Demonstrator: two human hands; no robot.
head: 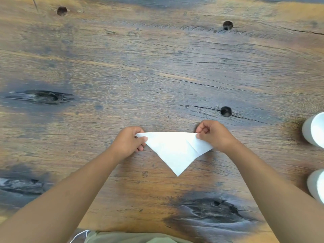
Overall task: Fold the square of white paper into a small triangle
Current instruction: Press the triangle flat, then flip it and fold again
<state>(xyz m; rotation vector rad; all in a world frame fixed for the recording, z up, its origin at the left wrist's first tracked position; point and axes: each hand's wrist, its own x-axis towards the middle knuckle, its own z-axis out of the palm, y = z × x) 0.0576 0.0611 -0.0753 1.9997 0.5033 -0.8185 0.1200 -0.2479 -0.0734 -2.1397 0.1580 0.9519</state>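
The white paper (172, 149) is folded into a triangle with its long edge away from me and its point toward me, just above the wooden table (157, 71). A crease line runs across its right part. My left hand (128, 142) pinches the triangle's left corner between thumb and fingers. My right hand (214, 135) pinches the right corner, and the right tip of the paper passes under that hand.
Two white cups stand at the right edge of the table, one further away (314, 131) and one nearer (317, 185). The tabletop has dark knot holes (225, 111) and cracks. The table's near edge runs along the bottom of the view.
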